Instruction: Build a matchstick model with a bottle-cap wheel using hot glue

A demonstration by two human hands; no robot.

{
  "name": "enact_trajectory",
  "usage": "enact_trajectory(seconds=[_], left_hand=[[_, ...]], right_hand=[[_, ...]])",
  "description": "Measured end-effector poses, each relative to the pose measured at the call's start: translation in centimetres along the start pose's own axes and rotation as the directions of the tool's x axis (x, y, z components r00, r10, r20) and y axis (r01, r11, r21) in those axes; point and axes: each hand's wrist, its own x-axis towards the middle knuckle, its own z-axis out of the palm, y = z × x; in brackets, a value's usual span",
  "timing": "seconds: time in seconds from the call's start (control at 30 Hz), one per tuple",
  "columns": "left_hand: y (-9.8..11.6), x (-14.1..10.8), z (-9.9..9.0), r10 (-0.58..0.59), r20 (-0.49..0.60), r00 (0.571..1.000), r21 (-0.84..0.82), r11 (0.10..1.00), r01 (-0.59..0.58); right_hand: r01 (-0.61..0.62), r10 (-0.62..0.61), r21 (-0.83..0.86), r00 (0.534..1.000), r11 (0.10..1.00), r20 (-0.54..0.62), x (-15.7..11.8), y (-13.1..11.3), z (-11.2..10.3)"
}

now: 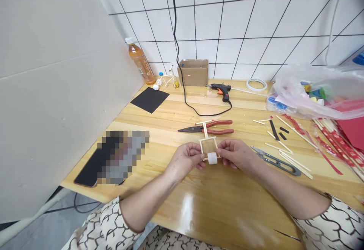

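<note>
Between my two hands is a small frame of pale wooden sticks point(202, 144), square with a stem at its far end topped by a crosspiece. A white cylinder point(212, 158) sits at its near side. My left hand point(190, 157) pinches the frame's left near corner between thumb and fingers. On the opposite side, my right hand point(233, 153) grips the right near corner. Just beyond, red-handled long-nose pliers point(218, 131) lie on the table, and the frame's stem overlaps them in view. Thread snips point(280, 163) rest right of my right hand.
Several loose sticks point(295, 164) and black strips point(273, 130) lie to the right, near a plastic bag point(307, 91) of coloured pieces. A corded glue gun point(223, 89), cardboard box point(194, 74), tape roll point(256, 85), black square point(150, 99) and bottle point(142, 64) stand or lie farther back.
</note>
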Motion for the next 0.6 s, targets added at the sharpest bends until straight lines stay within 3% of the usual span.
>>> enact_trajectory(seconds=[0.6], left_hand=[[0.27,-0.12,-0.45,-0.030,0.062,0.998,-0.030,0.999,0.031]], right_hand=[[-0.012,0.012,-0.012,1.000,1.000,-0.018,-0.15,-0.37,0.18]])
